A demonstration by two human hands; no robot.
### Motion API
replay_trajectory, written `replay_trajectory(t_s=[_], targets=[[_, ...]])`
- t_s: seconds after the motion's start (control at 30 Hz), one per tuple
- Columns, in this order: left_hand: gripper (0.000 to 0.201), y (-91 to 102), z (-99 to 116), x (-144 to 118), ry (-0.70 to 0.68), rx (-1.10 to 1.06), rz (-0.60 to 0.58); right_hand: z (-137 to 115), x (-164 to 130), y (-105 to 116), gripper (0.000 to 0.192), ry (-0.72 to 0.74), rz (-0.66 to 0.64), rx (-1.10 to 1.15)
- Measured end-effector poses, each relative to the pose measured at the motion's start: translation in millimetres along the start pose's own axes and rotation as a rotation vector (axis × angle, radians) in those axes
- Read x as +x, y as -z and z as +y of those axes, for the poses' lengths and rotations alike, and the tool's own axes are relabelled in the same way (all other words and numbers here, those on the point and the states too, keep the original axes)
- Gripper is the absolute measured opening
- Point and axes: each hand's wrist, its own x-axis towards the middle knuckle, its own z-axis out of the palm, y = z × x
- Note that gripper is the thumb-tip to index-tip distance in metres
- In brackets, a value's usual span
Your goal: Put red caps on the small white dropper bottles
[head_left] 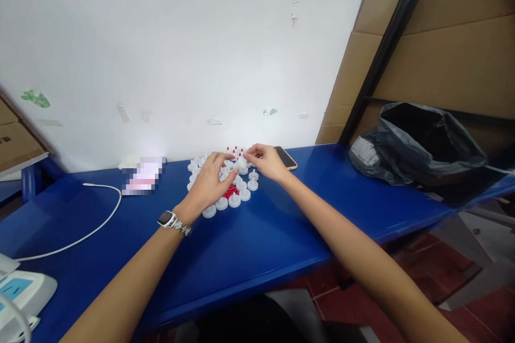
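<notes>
Several white round caps with narrow spouts (234, 201) stand in a cluster on the blue table. Among them lies a small heap of red tips (231, 192), and at the back some caps carry red tips on their spouts. My left hand (211, 178) is over the left side of the cluster, thumb and fingers apart, hiding some caps. At the cluster's back right, my right hand (266, 161) has thumb and forefinger pinched together by the top of a white cap (242, 164). What sits between those fingertips is too small to make out.
A phone (286, 157) lies just behind my right hand. To the left are a blurred-out packet (142, 176), a white cable (115, 209) and a white device (30, 300). A dark plastic bag (414, 144) stands at the right, near cardboard (450, 59) and a black post (386, 48).
</notes>
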Motion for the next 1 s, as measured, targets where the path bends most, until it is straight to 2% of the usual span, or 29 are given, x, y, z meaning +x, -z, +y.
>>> replay_trajectory(t_s=[0.07,0.13,0.2,0.33,0.57,0.67,0.83,0.93,1.0], targets=[[0.038,1.1,1.7,-4.7,-0.011,-0.034,0.013,-8.5,-7.6,-10.2,0.029,-0.032,-0.067,0.245],[0.038,3.8,4.0,-8.2,-0.014,-0.073,0.009,-15.2,-14.4,-21.1,0.035,-0.057,-0.1,0.373],[0.037,7.1,6.4,-10.6,0.01,-0.12,0.004,-18.7,-19.7,-30.3,0.037,-0.045,-0.088,0.37],[0.036,11.4,7.8,-13.6,0.046,-0.187,0.017,-17.4,-26.3,-42.0,0.037,0.02,-0.058,0.198],[0.035,16.5,2.8,-13.7,-0.1,-0.198,-0.014,-18.4,-31.0,-48.4,0.046,0.0,-0.056,0.252],[0.032,17.3,5.5,-13.3,-0.017,-0.254,-0.022,-26.3,-33.7,-48.6,0.047,0.037,-0.012,0.208],[0.036,17.5,3.8,-10.4,0.179,-0.52,-0.06,-37.2,-36.8,-46.5,0.048,0.102,0.045,0.076],[0.05,26.4,-12.3,-7.5,0.302,-0.626,0.019,-36.3,-35.5,-38.6,0.045,0.109,0.091,0.035],[0.049,34.0,-25.1,-7.0,0.342,-0.622,0.107,-33.3,-33.8,-33.2,0.042,0.105,0.063,-0.027]])
